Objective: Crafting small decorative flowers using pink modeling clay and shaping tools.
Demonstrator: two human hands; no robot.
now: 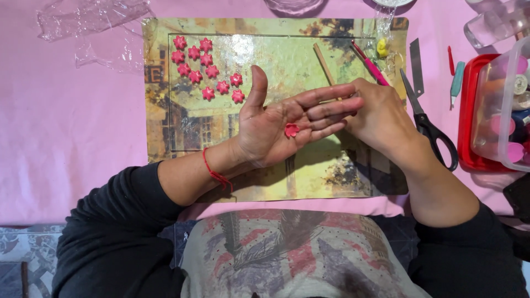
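Head view shows our left hand held flat and palm up, fingers spread, with a small pink clay flower lying loose on the palm. Our right hand curls just beside those fingertips; whether it pinches anything we cannot tell. Beyond, more pink flowers sit on the picture mat, scissors to its right.

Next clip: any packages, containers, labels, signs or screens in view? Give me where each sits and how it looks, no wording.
No signs, screens or readable labels.
Clear plastic tub: right edge, boxy, see-through, holding pink, white and blue round items.
Red tray: under the tub, flat, rectangular.
Crumpled clear wrap: top left on the pink cloth.
Picture mat: centre, rectangular, yellow-green printed scene, bearing pink star-shaped pieces.
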